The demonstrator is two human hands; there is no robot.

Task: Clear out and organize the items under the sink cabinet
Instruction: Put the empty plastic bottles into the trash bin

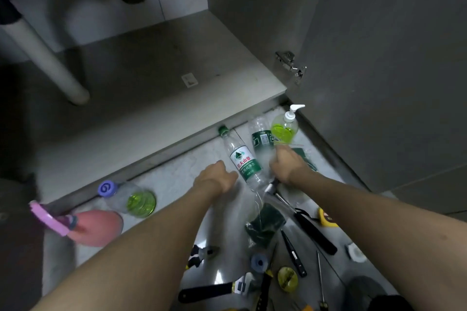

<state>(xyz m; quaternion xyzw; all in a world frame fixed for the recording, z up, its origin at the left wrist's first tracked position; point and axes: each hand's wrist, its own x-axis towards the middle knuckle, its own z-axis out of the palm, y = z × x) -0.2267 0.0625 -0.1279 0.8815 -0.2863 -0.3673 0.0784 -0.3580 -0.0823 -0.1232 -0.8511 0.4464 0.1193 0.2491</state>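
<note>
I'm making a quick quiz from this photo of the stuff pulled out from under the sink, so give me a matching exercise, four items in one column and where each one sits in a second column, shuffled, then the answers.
Items:
1. pump bottle
2. purple-capped bottle
3. water bottle
4. adjustable wrench

Places:
A. lying on the floor between the two hands
B. standing by the open cabinet door
C. near the bottom edge of the picture, among the tools
D. lying on its side left of the left hand

Pairs: 1-B, 2-D, 3-A, 4-C
</note>
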